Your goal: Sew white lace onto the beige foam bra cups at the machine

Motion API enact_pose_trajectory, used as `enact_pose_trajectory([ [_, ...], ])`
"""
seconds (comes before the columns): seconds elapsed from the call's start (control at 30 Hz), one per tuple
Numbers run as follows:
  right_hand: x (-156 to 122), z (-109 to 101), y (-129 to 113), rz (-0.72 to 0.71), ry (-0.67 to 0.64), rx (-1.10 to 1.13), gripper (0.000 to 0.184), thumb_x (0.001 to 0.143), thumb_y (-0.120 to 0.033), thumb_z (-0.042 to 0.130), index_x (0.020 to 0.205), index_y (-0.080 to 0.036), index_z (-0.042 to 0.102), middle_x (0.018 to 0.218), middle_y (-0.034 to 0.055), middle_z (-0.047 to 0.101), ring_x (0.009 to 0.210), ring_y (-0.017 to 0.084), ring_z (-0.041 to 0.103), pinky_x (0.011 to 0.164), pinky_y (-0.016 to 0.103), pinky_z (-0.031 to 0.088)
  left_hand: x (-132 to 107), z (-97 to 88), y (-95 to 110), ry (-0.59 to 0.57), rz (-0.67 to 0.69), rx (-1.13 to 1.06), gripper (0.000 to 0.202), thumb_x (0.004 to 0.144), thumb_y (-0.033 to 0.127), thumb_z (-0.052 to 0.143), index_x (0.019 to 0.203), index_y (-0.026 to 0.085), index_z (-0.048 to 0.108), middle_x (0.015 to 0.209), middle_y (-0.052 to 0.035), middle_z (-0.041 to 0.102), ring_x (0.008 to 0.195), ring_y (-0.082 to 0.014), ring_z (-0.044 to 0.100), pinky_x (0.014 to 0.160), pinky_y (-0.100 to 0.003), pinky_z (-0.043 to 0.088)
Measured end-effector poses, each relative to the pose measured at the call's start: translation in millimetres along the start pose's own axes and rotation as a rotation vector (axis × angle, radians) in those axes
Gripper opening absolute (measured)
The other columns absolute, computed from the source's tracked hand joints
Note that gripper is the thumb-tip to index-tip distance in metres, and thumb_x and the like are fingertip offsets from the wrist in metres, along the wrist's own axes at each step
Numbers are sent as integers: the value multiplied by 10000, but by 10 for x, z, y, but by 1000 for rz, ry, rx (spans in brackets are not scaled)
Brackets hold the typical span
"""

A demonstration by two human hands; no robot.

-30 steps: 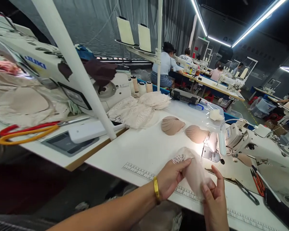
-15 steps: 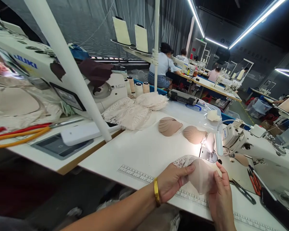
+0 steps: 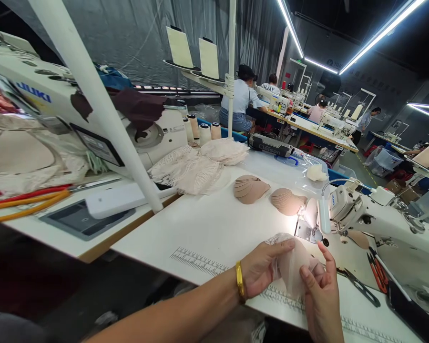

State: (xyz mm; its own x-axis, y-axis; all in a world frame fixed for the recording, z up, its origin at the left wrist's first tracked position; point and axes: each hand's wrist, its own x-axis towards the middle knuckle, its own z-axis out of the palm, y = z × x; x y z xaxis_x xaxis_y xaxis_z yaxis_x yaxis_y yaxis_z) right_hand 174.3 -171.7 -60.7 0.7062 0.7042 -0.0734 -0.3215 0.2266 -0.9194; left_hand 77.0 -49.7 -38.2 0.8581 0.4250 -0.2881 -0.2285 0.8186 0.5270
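Note:
Between my hands is a pale beige bra cup (image 3: 293, 267) with sheer, lacy fabric at its left side. My left hand (image 3: 266, 267) grips the cup's left edge, thumb on top and fingers underneath. At the other edge, my right hand (image 3: 321, 286) holds the cup with thumb and curled fingers, its index finger raised. Just beyond the cup are the lit needle plate (image 3: 307, 231) and the lamp (image 3: 323, 215) of a sewing machine (image 3: 372, 209). Two fanned stacks of beige cup pieces, a left stack (image 3: 250, 189) and a right stack (image 3: 286, 201), lie behind.
Black thread snips (image 3: 362, 288) and orange-handled scissors (image 3: 377, 271) lie right of my hands. White lace (image 3: 200, 166) is heaped at the back left, near thread cones (image 3: 205, 134). A white pole (image 3: 93, 95) rises at the left. Several people sit at machines farther off.
My right thumb has moved left onto the cup, and the right fingers have curled in more. The cup is turned slightly and held a little more folded.

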Motion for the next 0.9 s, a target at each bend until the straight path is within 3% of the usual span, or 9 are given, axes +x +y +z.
enact_pose_trajectory([
  [0.1, -2, -34, 20, 1, -38, -13, 949, 753, -443, 862, 1527, -340, 323, 1040, 27, 711, 905, 209, 693, 753, 329, 560, 50, 30, 7, 14, -11, 10, 325, 671, 268, 924, 872, 73, 758, 825, -106, 757, 767, -217, 704, 768, -312, 551],
  [0.2, -29, -109, 45, 53, -168, -73, 1042, 723, -437, 890, 1557, -337, 274, 897, -10, 702, 782, 190, 663, 699, 303, 523, 80, 75, 78, 27, 7, -8, 296, 672, 289, 919, 822, 101, 746, 777, -79, 740, 733, -204, 689, 751, -309, 551],
  [0.3, 3, -278, 36, 53, -252, -203, 1091, 742, -412, 884, 1593, -314, 209, 750, -48, 657, 675, 173, 623, 648, 279, 492, 34, 159, 225, -59, 62, 88, 319, 680, 329, 915, 866, 122, 758, 841, -79, 750, 771, -195, 685, 758, -290, 546],
  [0.37, 116, -442, -15, -95, -249, -348, 1020, 788, -409, 844, 1593, -302, 226, 790, -23, 673, 691, 182, 641, 634, 279, 498, -11, 211, 346, -268, 55, 295, 395, 688, 388, 902, 972, 146, 772, 937, -93, 763, 852, -233, 698, 798, -324, 552],
  [0.43, 311, -604, -111, -377, -288, -612, 793, 862, -395, 756, 1541, -293, 360, 883, 22, 702, 735, 198, 663, 637, 292, 514, -1, 234, 454, -545, 110, 640, 376, 703, 397, 874, 1005, 193, 782, 953, -82, 768, 868, -263, 699, 801, -359, 549],
  [0.53, 672, -748, -287, -729, -450, -1066, 308, 951, -282, 588, 1251, -316, 649, 896, 18, 714, 775, 199, 636, 699, 310, 499, 214, 212, 539, -907, 396, 1309, 77, 721, 171, 773, 772, 227, 759, 881, -55, 767, 809, -253, 686, 892, -418, 481],
  [0.6, 881, -760, -362, -805, -495, -1221, 244, 958, -185, 518, 1010, -299, 728, 885, 18, 719, 798, 191, 597, 718, 299, 456, 461, 180, 540, -1039, 560, 1656, 203, 631, -1, 691, 624, 201, 673, 867, -37, 761, 812, -234, 675, 977, -454, 392],
  [0.7, 1057, -736, -378, -846, -522, -1343, 304, 952, -108, 487, 862, -263, 732, 884, 34, 733, 808, 182, 567, 689, 278, 412, 790, 130, 506, -1085, 611, 1871, 259, 537, -74, 642, 569, 182, 610, 857, -14, 749, 794, -207, 649, 975, -446, 347],
  [0.9, 1009, -832, -379, -947, -601, -1476, 410, 922, -28, 440, 1109, -264, 719, 1086, 46, 756, 970, 210, 630, 761, 306, 485, 876, 63, 488, -1016, 695, 1874, 189, 597, 19, 681, 636, 201, 647, 872, 0, 729, 687, -159, 572, 941, -429, 328],
])
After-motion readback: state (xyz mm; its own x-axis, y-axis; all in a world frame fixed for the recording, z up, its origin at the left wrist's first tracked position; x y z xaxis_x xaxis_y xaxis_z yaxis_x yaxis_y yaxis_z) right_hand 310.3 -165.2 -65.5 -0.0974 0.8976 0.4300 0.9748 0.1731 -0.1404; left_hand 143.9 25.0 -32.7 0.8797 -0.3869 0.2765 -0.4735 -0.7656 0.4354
